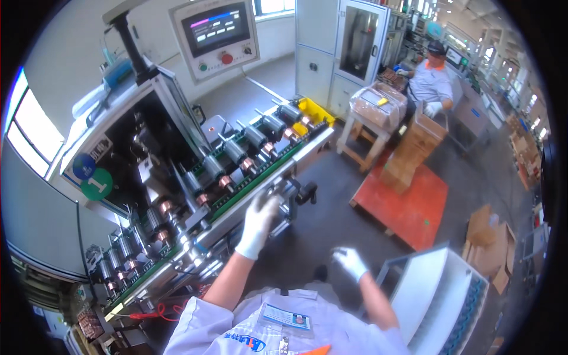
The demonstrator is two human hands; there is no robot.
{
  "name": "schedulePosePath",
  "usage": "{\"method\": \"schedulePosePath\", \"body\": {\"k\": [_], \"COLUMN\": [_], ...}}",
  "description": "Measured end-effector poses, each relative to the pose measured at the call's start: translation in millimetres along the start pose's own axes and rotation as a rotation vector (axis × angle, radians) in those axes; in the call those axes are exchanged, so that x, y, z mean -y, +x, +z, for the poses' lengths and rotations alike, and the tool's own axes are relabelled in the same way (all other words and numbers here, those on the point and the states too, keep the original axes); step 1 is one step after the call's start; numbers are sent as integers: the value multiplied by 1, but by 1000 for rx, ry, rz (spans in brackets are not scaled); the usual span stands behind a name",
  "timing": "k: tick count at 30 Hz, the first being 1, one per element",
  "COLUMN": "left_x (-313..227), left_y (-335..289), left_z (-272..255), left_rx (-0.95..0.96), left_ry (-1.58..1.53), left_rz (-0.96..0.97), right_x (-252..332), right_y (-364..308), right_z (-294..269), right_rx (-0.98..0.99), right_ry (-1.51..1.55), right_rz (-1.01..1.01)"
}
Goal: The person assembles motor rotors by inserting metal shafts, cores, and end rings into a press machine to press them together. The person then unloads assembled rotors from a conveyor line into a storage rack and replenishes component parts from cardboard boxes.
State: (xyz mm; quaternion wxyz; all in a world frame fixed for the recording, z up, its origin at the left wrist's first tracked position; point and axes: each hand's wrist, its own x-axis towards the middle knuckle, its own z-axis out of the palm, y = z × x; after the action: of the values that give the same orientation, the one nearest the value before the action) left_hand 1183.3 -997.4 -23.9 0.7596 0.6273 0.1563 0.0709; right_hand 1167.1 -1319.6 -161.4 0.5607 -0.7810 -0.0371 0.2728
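Note:
My left hand [259, 223], in a white glove, is raised at the front edge of the conveyor [239, 196]. Its fingers are smeared by motion, so I cannot make out whether they hold anything. In a row along the conveyor lie several motor armatures [218, 171], with dark cylindrical cores, copper-coloured commutators and thin shafts. Lower and to the right, my gloved right hand [351, 263] hangs over the floor, apart from the conveyor. The fingers of that hand stretch loosely to the left, with nothing visible in them.
A black knob [306, 193] juts from the conveyor's front. Behind stand a machine housing [171, 112] and a control panel [219, 44]. A yellow bin [316, 110] sits at the conveyor's far end. Rightward are a white rack [429, 290], an orange-red board [408, 204], cartons [414, 142] and a seated co-worker [431, 83].

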Motion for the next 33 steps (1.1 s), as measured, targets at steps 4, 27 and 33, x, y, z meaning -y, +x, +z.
{"method": "schedulePosePath", "body": {"k": [4, 27, 33], "left_x": [-41, -26, -28], "left_y": [81, 247, 247], "left_z": [-5, -72, -68], "left_rx": [-351, -659, -560], "left_ry": [67, -171, -396], "left_rz": [57, -427, -373], "right_x": [73, 329, 320], "right_y": [98, 526, 533], "right_z": [-75, -58, -46], "right_rx": [207, 691, 755], "right_ry": [244, 4, 373], "right_rz": [-34, 283, 474]}}
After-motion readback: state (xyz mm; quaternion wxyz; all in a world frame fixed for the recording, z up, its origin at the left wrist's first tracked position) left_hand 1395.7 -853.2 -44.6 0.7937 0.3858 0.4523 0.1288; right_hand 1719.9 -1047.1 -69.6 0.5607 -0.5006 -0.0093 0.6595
